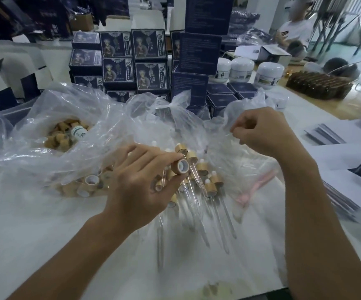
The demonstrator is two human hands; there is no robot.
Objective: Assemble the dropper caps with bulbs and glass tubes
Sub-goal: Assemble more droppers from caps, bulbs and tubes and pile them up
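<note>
Two hands over the bench, and the risk is mostly w/ the left one. The left hand (141, 187) pinches one bamboo cap (181, 166) between thumb and fingertips, open end tilted up toward the camera, white liner showing; a second cap (159, 185) seems tucked lower against the fingers, though I can't tell how firmly. The right hand (261, 132) is loosely curled at the edge of a clear plastic bag (238, 118), fingertips pinched on something small and pale, prob. a bulb or just the film; too small to tell. Finished droppers (205, 180) lie in a loose heap just beside the left hand, glass tubes (225, 215) fanned toward the person on the white table (34, 234). Loose caps (86, 184) sit in another bag to the left. What could go wrong, as I judge it: the pinch on the top cap is fingertip-only, so pushing a bulb in off-axis could pop it out and drop it onto the glass. The tucked cap may slip if the fingers shift. The left wrist hangs close over the tubes; a careless sweep could roll or snap one. Bag film could also get caught btwn bulb and cap.
</note>
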